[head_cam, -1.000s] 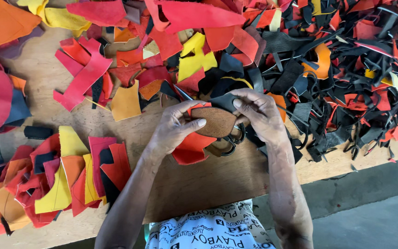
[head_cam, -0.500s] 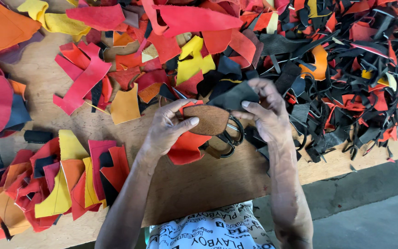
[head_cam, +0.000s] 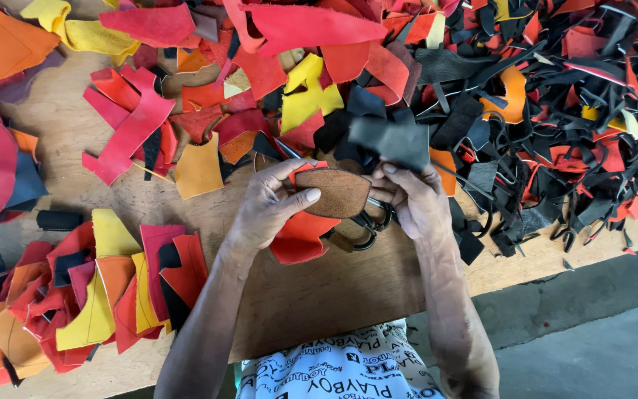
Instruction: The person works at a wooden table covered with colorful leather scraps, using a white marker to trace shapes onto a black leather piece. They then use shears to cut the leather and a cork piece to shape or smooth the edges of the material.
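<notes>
The wooden bench [head_cam: 334,295] carries everything, its near edge running under the person's forearms. Across its far edge and right-hand side spreads a deep heap of black offcuts [head_cam: 570,133] mixed with red and orange strips; towards the far left corner lie broad red pieces [head_cam: 131,125] and yellow ones [head_cam: 311,92], and by the near left corner sits a fanned stack of red, orange and yellow scraps [head_cam: 105,295].

Near the middle of the bench both hands hold a brown leaf-shaped piece [head_cam: 337,193], lifted a little over a red scrap [head_cam: 300,233] that lies flat beneath it. The left hand [head_cam: 267,207] has its fingers closed on the piece's left end, thumb laid over the top face. The right hand [head_cam: 415,203] pinches the right end, fingers curled together, with a black scrap [head_cam: 393,140] just beyond its knuckles. Dark scissor loops [head_cam: 369,222] show below the piece, between the hands; whether the right hand grips them cannot be told.

The brown piece looks thin and light, with a matt, grainy face that should not slip. It appears fairly stiff, holding its flat shape between the two grips, yet likely bends if pressed. Its pointed ends are the natural places to hold, leaving the curved edges free.
</notes>
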